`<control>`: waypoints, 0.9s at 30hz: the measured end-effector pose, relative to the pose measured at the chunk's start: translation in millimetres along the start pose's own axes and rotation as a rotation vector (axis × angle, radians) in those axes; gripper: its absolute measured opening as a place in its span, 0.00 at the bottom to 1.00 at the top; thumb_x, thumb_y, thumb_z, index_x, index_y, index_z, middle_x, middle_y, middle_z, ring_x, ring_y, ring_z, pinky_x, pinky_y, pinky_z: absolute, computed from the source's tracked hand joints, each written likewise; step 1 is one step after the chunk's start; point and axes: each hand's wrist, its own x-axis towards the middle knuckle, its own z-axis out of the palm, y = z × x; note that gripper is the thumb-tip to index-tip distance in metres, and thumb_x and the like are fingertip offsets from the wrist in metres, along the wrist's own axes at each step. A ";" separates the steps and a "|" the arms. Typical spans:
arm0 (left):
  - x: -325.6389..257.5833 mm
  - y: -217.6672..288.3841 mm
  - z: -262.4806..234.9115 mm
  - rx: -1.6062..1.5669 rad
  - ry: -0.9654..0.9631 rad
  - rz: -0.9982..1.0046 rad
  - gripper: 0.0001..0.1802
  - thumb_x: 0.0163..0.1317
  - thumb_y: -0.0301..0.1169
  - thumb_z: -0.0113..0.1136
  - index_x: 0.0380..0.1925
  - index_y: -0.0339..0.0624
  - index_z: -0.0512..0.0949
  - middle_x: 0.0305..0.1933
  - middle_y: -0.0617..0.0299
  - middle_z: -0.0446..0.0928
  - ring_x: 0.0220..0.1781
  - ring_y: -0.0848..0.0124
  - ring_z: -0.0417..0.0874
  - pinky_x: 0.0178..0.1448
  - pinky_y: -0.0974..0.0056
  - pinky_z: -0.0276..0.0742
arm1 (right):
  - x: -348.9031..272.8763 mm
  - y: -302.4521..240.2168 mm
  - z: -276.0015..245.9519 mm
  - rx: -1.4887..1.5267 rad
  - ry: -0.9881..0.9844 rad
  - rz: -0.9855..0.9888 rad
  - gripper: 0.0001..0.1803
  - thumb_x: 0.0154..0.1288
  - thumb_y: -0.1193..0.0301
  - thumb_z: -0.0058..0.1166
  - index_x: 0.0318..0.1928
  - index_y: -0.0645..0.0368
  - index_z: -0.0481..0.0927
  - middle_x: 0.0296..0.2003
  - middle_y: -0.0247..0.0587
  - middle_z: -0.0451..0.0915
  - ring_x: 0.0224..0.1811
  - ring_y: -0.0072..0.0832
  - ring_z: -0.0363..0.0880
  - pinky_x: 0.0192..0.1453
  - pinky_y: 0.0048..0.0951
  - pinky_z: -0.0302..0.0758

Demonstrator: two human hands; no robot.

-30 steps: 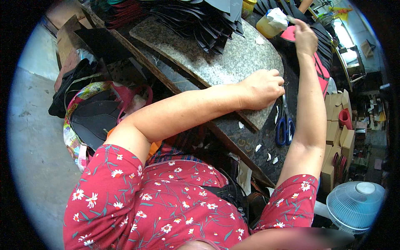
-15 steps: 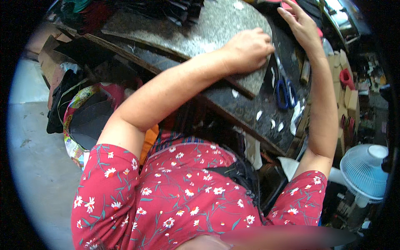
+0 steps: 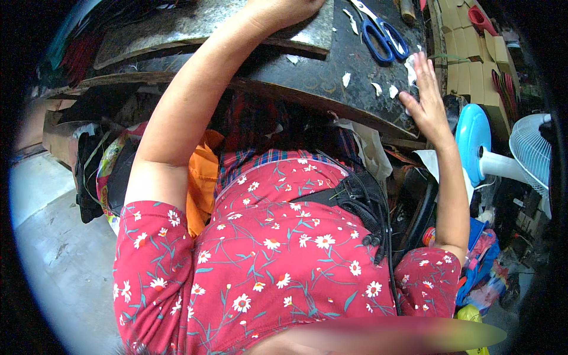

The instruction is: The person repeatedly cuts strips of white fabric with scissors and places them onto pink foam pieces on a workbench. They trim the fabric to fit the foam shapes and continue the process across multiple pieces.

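Note:
My left hand (image 3: 285,10) is at the upper edge of the view, over the grey stone-like slab (image 3: 195,29). Its fingers are mostly cut off there, so what they do is hidden. At the right side of the dark worktop (image 3: 319,77), my right hand (image 3: 427,103) has its fingers stretched out and its thumb apart, with nothing held. Its fingertips are beside a strip of white scrap (image 3: 410,70). Close by lie scissors (image 3: 384,41) with dark blue handles. Small white scraps (image 3: 377,89) are scattered on the worktop near my right thumb.
Stacked tan cardboard pieces (image 3: 467,71) and a red scoop-like object (image 3: 482,21) stand beyond the worktop's right edge. A white and blue fan (image 3: 503,163) is at the right. At the left, under the worktop, sits a colourful bag (image 3: 106,183). Orange cloth (image 3: 203,183) hangs by my left arm.
My right hand has come down from the far end toward the near right edge of the worktop. The view has shifted, and my left hand now sits at its top edge.

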 end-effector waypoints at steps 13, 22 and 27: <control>-7.6 -12.2 1.4 0.145 -0.013 0.025 0.08 0.62 0.31 0.56 0.34 0.38 0.80 0.38 0.44 0.79 0.43 0.45 0.80 0.48 0.48 0.77 | 19.8 -58.6 1.7 0.328 0.157 0.077 0.09 0.65 0.81 0.59 0.44 0.63 0.86 0.42 0.41 0.84 0.46 0.30 0.82 0.53 0.27 0.77; 0.2 30.0 23.5 0.219 -0.047 0.583 0.28 0.56 0.40 0.67 0.59 0.52 0.77 0.57 0.60 0.80 0.62 0.57 0.78 0.66 0.54 0.73 | 48.2 -46.2 -23.7 0.666 0.175 0.350 0.14 0.72 0.78 0.53 0.54 0.59 0.84 0.37 0.26 0.81 0.36 0.12 0.73 0.40 0.15 0.70; 9.1 60.7 51.2 0.237 -0.370 0.443 0.28 0.55 0.42 0.68 0.57 0.49 0.79 0.56 0.60 0.77 0.61 0.55 0.76 0.65 0.48 0.72 | 53.1 -36.9 -30.9 0.780 0.222 0.254 0.09 0.72 0.74 0.57 0.48 0.63 0.85 0.37 0.28 0.82 0.37 0.12 0.75 0.41 0.15 0.70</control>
